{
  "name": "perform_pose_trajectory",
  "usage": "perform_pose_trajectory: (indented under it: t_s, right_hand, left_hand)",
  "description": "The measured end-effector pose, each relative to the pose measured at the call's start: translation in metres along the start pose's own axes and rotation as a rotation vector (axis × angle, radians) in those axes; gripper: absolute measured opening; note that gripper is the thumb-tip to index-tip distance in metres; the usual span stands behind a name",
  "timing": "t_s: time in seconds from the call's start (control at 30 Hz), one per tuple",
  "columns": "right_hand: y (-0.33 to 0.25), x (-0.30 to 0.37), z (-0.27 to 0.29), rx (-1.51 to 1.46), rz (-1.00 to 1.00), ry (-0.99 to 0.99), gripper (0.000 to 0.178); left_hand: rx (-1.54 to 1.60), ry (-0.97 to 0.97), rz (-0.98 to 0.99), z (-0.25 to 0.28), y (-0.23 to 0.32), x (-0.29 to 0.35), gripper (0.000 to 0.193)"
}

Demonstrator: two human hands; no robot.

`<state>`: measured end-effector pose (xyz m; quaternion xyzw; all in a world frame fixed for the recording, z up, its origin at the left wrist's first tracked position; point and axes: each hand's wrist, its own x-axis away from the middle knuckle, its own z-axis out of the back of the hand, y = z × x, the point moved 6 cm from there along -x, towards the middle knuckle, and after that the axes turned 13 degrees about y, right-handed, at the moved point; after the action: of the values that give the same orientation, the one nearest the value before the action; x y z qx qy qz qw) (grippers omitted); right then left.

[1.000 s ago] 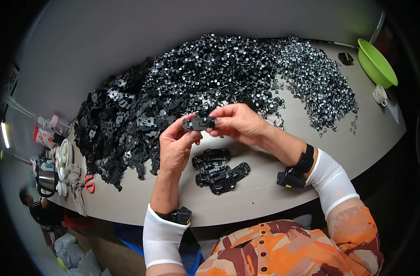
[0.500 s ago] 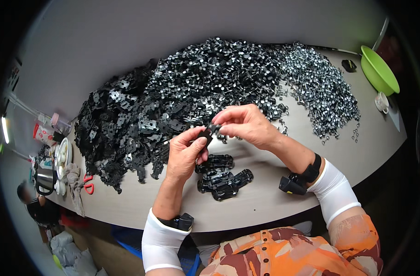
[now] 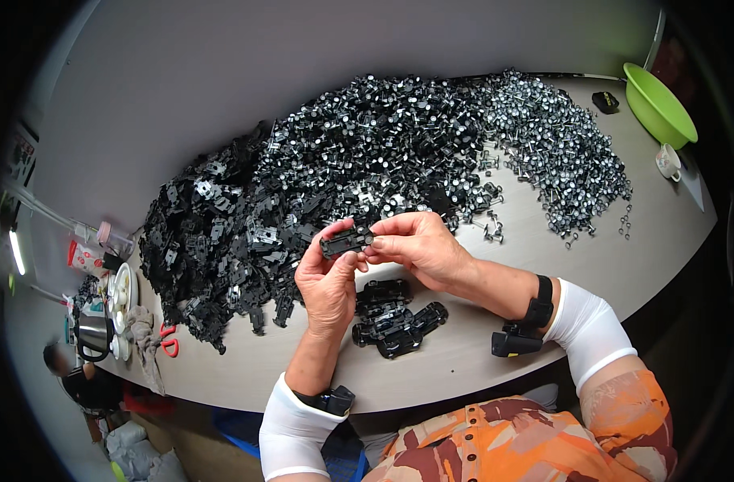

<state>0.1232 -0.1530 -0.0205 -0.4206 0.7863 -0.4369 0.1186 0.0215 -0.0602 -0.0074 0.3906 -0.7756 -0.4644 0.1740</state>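
My left hand (image 3: pixel 325 285) is closed around a black toy car chassis (image 3: pixel 340 243), thumb below and fingers behind it. At the chassis's right end, my right hand (image 3: pixel 425 249) pinches a small wheel axle (image 3: pixel 367 236) against it; the fingertips partly cover the contact. Just below my hands, several black chassis with wheels (image 3: pixel 395 321) lie bunched on the table. Behind my left hand spreads a heap of bare black chassis (image 3: pixel 214 229). Beyond both hands rises a heap of wheel axles with dark and silvery wheels (image 3: pixel 375 132).
More silvery wheel axles (image 3: pixel 556 153) spread to the right. A green basin (image 3: pixel 660 108), a cup (image 3: pixel 668 161) and a small black object (image 3: pixel 605 102) stand far right. At left are red-handled scissors (image 3: pixel 169 341), a cloth (image 3: pixel 148 345) and a metal kettle (image 3: pixel 93 333). A person (image 3: pixel 78 386) sits beyond.
The chassis has turned from upright to nearly level in my left hand. My right hand has come lower and closer, its fingers now pressed at the chassis's end. The view has shifted slightly.
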Motion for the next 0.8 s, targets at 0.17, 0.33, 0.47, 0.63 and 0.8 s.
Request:
perform_pose_trajectory:
  t_s: [0.17, 0.33, 0.47, 0.63, 0.8]
  right_hand:
    - [-0.054, 0.015, -0.016, 0.783, 0.783, 0.046, 0.009]
    - [-0.051, 0.023, -0.022, 0.933, 1.012, -0.047, 0.009]
    - [-0.051, 0.031, -0.028, 1.078, 1.046, -0.118, 0.008]
    - [-0.050, 0.034, -0.030, 1.193, 1.039, -0.145, 0.009]
    - [-0.041, 0.031, -0.029, 1.219, 1.074, -0.144, 0.009]
  left_hand:
    - [0.002, -0.033, 0.068, 0.009, -0.010, -0.002, 0.043]
    - [-0.119, -0.146, 0.083, -0.003, -0.020, 0.005, 0.052]
    - [-0.268, -0.165, 0.029, -0.007, -0.019, 0.009, 0.054]
    - [-0.399, -0.177, -0.012, -0.008, -0.019, 0.012, 0.053]
    - [-0.539, -0.153, -0.068, -0.009, -0.020, 0.013, 0.049]
